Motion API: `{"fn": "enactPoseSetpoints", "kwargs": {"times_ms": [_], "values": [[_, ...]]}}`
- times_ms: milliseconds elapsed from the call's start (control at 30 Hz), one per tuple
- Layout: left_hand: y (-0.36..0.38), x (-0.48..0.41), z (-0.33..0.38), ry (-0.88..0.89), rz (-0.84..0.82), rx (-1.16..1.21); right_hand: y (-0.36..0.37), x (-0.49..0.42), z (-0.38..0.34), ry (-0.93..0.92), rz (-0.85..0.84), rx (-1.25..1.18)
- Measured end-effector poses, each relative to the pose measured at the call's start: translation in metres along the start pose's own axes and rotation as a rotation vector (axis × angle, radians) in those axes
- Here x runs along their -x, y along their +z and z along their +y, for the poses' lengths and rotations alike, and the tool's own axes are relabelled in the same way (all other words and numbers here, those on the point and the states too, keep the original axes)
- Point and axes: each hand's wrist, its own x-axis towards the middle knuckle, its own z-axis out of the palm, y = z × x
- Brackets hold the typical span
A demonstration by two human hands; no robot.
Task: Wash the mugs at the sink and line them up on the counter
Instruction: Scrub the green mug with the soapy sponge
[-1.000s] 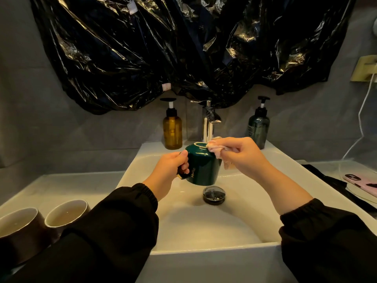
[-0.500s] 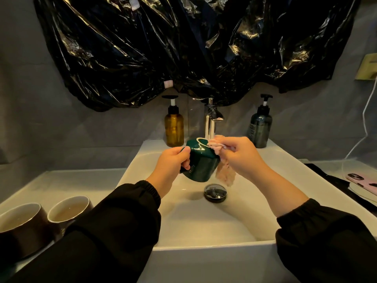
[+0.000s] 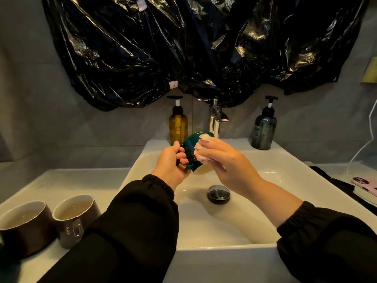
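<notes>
Head view:
- My left hand [image 3: 171, 165] is over the sink [image 3: 271, 160], with its fingers [image 3: 184, 160] curled tight around the handle of the green mug [image 3: 189, 147].
- The green mug hangs in the air above the basin, just in front of the tap [image 3: 214, 121]. It is tipped steeply on its side.
- A pale round end of the mug faces down towards me. It is probably the open mouth, though I cannot be sure from this angle.
- My right hand [image 3: 230, 167] pinches a foamy pink cloth [image 3: 201, 153] between thumb and fingers [image 3: 212, 159] and presses it against the mug's outer wall.
- The drain plug [image 3: 218, 194] sits in the basin floor below both hands.
- Two brown mugs stand upright on the surface [image 3: 85, 182] left of the sink, just beside each other. The nearer-left one [image 3: 25, 229] is partly cut off, and the other [image 3: 76, 220] reads "Nice". Both have pale liquid inside.
- An amber pump bottle [image 3: 178, 128] stands on the sink's back ledge left of the tap, and a dark pump bottle [image 3: 263, 132] stands to its right.
- Crumpled black plastic sheeting [image 3: 183, 48] covers the wall above.
- A pink phone [image 3: 365, 183] lies on the surface at far right.
</notes>
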Motion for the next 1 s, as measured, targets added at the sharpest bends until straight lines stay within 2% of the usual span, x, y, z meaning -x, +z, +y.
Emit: {"fn": "enactPoseSetpoints", "kwargs": {"times_ms": [67,167,233,333,400,500,600,667,800,933,1000], "values": [[-0.002,0.001,0.001,-0.055,-0.022,0.034,-0.001,-0.001,0.005,0.128,0.108,-0.101],[0.000,0.005,-0.003,-0.104,-0.063,0.021,-0.004,-0.007,0.004,0.465,0.214,-0.288],[0.003,0.007,-0.006,-0.110,-0.075,0.023,-0.004,-0.008,0.002,0.470,0.218,-0.261],[0.002,0.005,-0.006,-0.096,-0.075,0.050,-0.008,-0.011,-0.011,0.237,0.124,-0.218],[-0.002,0.002,-0.004,-0.079,-0.066,0.039,-0.007,-0.010,-0.018,0.124,-0.019,-0.157],[-0.007,0.000,0.000,-0.064,-0.029,0.014,-0.001,-0.007,-0.013,0.240,-0.194,-0.173],[-0.009,0.000,0.001,-0.045,0.014,0.025,-0.004,-0.004,-0.003,0.513,-0.209,-0.315],[-0.009,0.000,0.001,-0.038,0.031,0.016,-0.010,-0.004,0.003,0.590,-0.133,-0.259],[-0.008,0.000,-0.003,-0.077,0.046,-0.082,-0.017,-0.007,0.018,0.701,0.180,-0.089],[-0.006,0.001,-0.012,-0.188,0.047,-0.209,-0.027,-0.014,0.021,0.789,0.527,-0.246],[-0.004,0.001,-0.018,-0.247,0.037,-0.259,-0.028,-0.018,0.014,0.765,0.608,-0.373]]}}
